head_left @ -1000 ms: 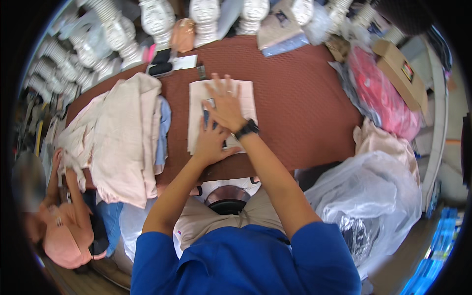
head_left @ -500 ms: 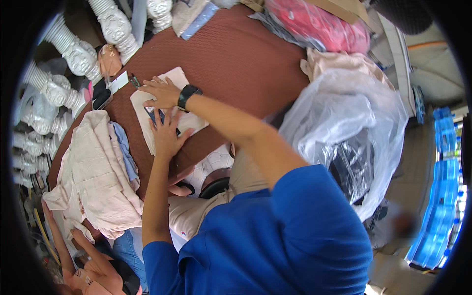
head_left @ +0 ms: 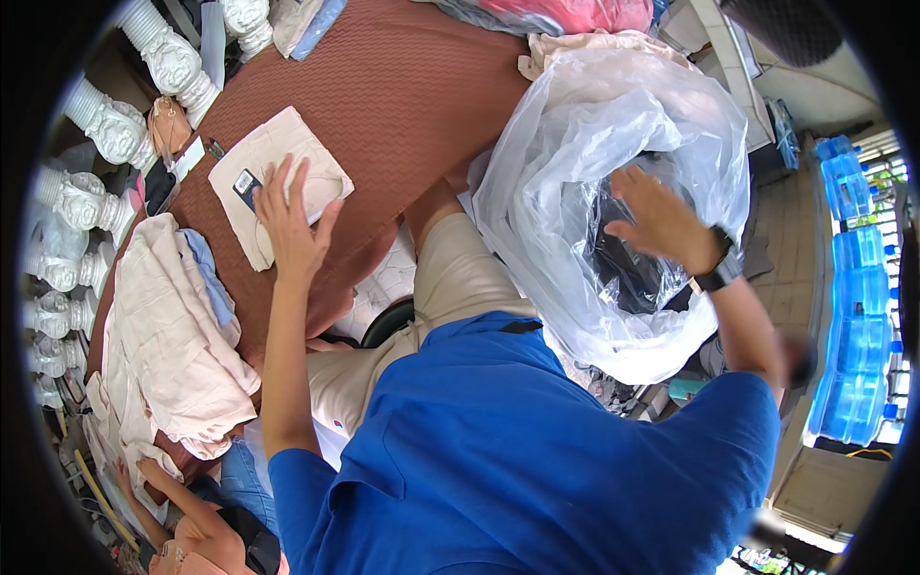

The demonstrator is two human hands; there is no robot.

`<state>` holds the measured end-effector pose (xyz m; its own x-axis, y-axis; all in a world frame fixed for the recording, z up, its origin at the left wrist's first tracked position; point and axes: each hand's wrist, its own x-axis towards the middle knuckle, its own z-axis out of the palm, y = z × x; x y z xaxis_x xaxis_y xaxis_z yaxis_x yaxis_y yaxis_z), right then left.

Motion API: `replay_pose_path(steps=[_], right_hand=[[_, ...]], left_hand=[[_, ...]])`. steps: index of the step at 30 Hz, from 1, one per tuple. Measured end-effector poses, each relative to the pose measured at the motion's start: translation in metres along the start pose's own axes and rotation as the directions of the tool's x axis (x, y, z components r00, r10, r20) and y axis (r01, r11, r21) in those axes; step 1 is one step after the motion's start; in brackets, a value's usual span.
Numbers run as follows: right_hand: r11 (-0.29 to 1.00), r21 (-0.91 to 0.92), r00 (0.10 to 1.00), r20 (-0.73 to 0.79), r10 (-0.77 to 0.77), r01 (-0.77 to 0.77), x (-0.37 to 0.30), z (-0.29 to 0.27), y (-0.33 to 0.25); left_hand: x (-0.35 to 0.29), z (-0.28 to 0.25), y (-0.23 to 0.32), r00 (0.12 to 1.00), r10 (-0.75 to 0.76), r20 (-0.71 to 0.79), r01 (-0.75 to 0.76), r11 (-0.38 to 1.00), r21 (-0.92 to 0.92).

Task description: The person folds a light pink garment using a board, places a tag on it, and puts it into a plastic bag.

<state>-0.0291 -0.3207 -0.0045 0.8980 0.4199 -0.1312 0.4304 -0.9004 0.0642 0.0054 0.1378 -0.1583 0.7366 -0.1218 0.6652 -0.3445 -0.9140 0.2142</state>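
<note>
Holding left hand (head_left: 293,226) splayed over cloth (head_left: 278,142), right hand (head_left: 665,222) open over bag (head_left: 544,206)

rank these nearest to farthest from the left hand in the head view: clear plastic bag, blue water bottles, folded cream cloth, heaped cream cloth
1. Folded cream cloth: partly covered by the left hand in this view
2. Heaped cream cloth: lower left of it
3. Clear plastic bag: well to its right
4. Blue water bottles: by the far right edge
</note>
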Motion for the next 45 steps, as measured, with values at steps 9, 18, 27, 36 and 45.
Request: replay_pose_path(steps=[9, 18, 27, 36, 45], right_hand=[[0.942, -0.096, 0.924, -0.249, 0.289, -0.32, -0.049, 0.064, -0.009], [0.324, 0.943, 0.997, 0.068, 0.034, -0.076, 0.004, -0.062, -0.058], [0.109, 0.945, 0.936, -0.28, -0.213, 0.308, 0.238, -0.041, -0.153], [-0.446, 0.623, 0.747, -0.638, 0.185, 0.642, 0.39, -0.145, -0.246], [-0.465, 0.536, 0.69, -0.669, 0.275, 0.705, 0.417, -0.093, -0.321]], left_hand=[[0.003, 0.008, 0.119, 0.994, 0.105, 0.017, -0.08, 0.847, -0.525], [-0.015, -0.005, 0.163, 0.559, 0.496, 0.665, 0.799, -0.106, -0.593], [-0.028, -0.029, 0.031, 0.586, -0.616, 0.526, 0.747, 0.161, -0.645], [-0.074, -0.004, -0.126, 0.278, -0.914, 0.295, 0.961, 0.265, -0.082], [-0.078, -0.015, -0.114, 0.264, -0.917, 0.299, 0.962, 0.23, -0.145]])
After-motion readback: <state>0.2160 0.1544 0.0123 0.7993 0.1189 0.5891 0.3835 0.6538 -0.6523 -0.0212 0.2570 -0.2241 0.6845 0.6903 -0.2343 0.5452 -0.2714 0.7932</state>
